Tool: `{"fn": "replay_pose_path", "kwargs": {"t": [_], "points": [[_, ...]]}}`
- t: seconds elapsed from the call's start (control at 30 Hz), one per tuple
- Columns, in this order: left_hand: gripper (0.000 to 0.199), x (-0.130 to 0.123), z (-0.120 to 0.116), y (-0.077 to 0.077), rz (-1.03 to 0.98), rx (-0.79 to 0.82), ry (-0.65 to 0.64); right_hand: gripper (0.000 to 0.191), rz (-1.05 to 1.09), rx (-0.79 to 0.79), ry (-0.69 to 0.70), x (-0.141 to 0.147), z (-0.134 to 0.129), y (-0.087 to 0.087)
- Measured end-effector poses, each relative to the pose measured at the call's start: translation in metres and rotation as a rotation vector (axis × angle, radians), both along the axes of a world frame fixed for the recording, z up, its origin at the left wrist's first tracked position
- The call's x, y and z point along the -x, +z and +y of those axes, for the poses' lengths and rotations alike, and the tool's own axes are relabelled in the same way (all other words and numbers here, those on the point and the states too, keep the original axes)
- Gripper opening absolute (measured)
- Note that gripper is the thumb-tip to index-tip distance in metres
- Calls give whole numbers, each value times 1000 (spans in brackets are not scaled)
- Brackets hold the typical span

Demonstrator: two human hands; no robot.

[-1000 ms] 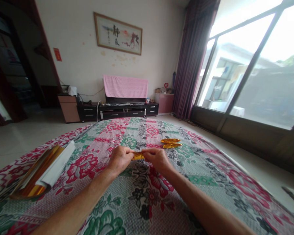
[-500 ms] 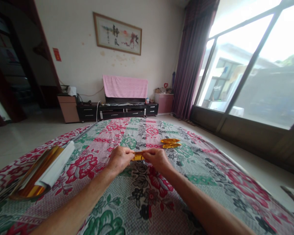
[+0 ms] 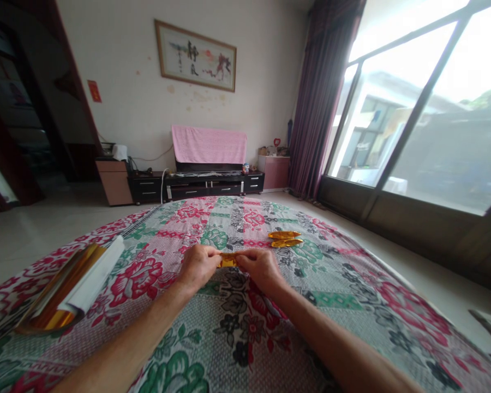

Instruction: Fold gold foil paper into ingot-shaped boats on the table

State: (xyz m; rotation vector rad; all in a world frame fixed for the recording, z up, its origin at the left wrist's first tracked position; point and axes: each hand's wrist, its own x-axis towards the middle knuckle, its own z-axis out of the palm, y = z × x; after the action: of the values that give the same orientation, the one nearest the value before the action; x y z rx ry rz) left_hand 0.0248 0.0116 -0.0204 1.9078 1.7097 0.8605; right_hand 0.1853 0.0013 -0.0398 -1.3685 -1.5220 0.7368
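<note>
Between my two hands is a small piece of shiny gold foil paper (image 3: pixel 228 260), folded into a narrow strip. My left hand (image 3: pixel 199 267) pinches its left end with thumb and fingers. The right end is pinched by my right hand (image 3: pixel 264 267). My fingertips cover both ends, so only the middle of the gold paper shows. Just beyond my right hand, two folded gold paper boat shapes (image 3: pixel 286 243) with pointed ends lie side by side on the flowered tablecloth (image 3: pixel 237 327).
At the left of the table lies a curved stack of gold and white paper sheets (image 3: pixel 71 295). Past the table's far edge stand a low black cabinet (image 3: pixel 204 188) and a pink cloth (image 3: pixel 209 144) draped over something. Large windows (image 3: pixel 433 120) line the right side.
My right fingers have shifted slightly to the left along the gold paper. My left hand has barely moved, and the other things lie as before.
</note>
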Motion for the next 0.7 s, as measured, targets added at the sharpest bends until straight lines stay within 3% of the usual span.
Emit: {"fn": "replay_pose_path", "kwargs": {"t": [0.23, 0.4, 0.7], "points": [[25, -3, -6, 4, 49, -48, -4, 26, 24, -36, 44, -2, 4, -6], [24, -8, -12, 10, 94, -99, -20, 25, 25, -41, -16, -2, 5, -5], [27, -4, -10, 14, 79, -54, -13, 29, -19, -74, 10, 0, 2, -1]]}}
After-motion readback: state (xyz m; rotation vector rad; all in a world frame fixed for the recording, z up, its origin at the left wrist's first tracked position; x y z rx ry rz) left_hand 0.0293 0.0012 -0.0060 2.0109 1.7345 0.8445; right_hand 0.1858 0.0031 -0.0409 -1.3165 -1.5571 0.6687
